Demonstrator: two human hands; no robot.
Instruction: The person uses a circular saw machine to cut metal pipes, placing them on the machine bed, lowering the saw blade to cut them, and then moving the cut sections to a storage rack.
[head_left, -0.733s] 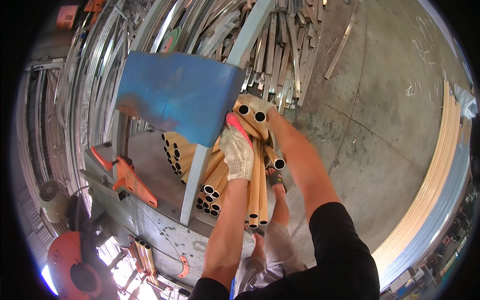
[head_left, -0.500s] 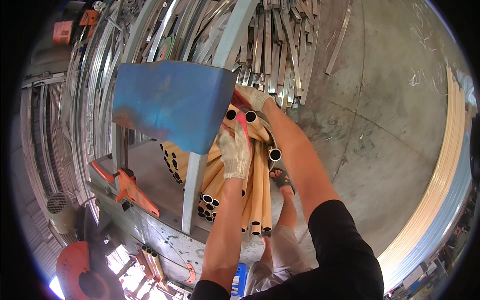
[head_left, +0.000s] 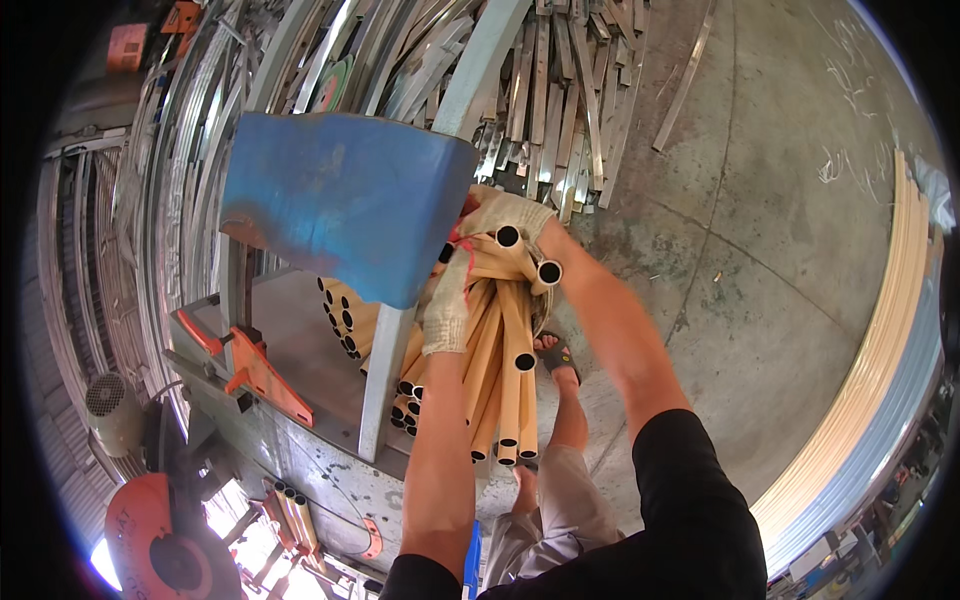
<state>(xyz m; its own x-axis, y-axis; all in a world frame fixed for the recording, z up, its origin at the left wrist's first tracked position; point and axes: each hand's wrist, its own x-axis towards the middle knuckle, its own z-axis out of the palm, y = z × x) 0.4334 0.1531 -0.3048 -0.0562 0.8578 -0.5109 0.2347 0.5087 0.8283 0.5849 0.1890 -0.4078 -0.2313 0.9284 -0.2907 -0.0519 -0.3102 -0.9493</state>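
Note:
Tan metal tubes (head_left: 505,320) with dark open ends fan out in a bundle below the blue panel (head_left: 345,205). My left hand (head_left: 447,320), in a whitish work glove with red on it, closes on the left side of the upper tubes; its fingertips are partly hidden by the panel. From the far side my right hand (head_left: 515,215), gloved alike, curls over the same tubes, with two tube ends sticking out below it. Its fingers are partly hidden too. More tubes (head_left: 345,320) lie to the left, behind a grey metal post (head_left: 387,390).
Orange clamp (head_left: 268,375) and orange-guarded cutting machine (head_left: 165,545) stand at left. Metal offcuts (head_left: 560,100) pile at the top. Long bars (head_left: 870,370) lie along the right, on the concrete floor (head_left: 740,300). Another person's leg and sandal (head_left: 557,355) are just beyond the tubes.
Both hands have drawn closer together, the left one shifting slightly left and the right one slightly down. The tube ends by my right hand have shifted, one of them upward.

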